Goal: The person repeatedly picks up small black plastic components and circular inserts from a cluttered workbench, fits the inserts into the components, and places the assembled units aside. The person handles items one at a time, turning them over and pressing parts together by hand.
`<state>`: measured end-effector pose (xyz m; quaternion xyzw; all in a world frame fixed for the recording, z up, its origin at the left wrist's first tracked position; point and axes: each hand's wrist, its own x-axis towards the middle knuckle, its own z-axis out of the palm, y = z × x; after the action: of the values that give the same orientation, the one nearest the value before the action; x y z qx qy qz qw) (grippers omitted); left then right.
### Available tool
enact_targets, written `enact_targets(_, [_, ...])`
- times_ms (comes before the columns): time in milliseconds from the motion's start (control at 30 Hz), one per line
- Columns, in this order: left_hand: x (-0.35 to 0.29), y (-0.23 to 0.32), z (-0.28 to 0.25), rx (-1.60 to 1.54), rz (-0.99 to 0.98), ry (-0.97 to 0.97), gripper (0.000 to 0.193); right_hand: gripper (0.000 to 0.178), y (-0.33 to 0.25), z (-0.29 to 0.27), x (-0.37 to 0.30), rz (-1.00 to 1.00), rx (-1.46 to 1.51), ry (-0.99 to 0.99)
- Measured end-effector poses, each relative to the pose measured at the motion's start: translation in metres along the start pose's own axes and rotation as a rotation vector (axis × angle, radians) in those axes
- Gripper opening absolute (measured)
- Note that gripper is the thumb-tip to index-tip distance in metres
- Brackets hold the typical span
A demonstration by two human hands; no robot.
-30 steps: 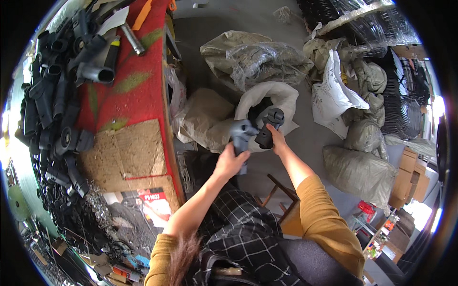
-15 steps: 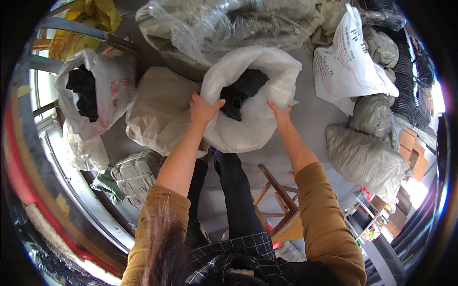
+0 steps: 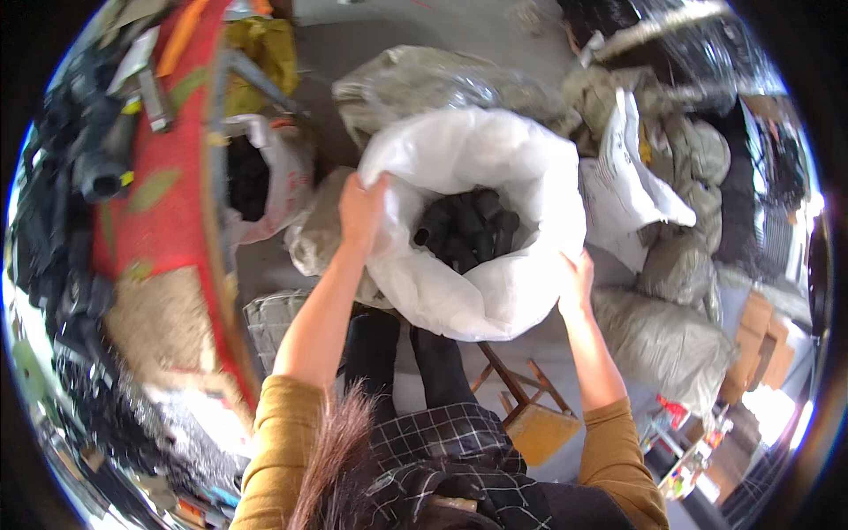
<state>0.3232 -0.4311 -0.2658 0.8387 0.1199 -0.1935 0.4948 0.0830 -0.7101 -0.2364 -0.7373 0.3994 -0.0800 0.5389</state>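
Observation:
A large white plastic sack [image 3: 521, 300] with its rim rolled outward is held up in front of me. Down inside it lie several black tubular parts [image 3: 468, 228] that look like pipe fittings. My left hand [image 3: 362, 210] grips the sack at its left edge, fingers closed on the plastic. On the opposite side my right hand [image 3: 576, 278] presses against the lower right edge, its fingers partly hidden by the sack and closed on it.
At left is a red-topped table [image 3: 172, 203] heaped with black parts. Beside it stands another sack [image 3: 281, 181] of black pieces. Stuffed sacks [image 3: 662, 344] and a white bag [image 3: 618, 194] lie right. A wooden stool [image 3: 543, 433] is near my legs.
The sack has come up closer to me and looks larger, its mouth wider, with more black parts showing. My hands have moved farther apart. The view has shifted, bringing the red-topped table in.

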Motion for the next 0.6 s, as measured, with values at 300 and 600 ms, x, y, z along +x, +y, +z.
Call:
enact_targets(300, [-0.207, -0.007, -0.194, 0.011, 0.582, 0.061, 0.022, 0.017, -0.137, 0.12, -0.035, -0.319, -0.364, -0.213])
enact_targets(600, [-0.362, -0.08, -0.299, -0.169, 0.031, 0.692, 0.015, 0.06, -0.359, 0.454, -0.098, -1.13, -0.213, -0.318])
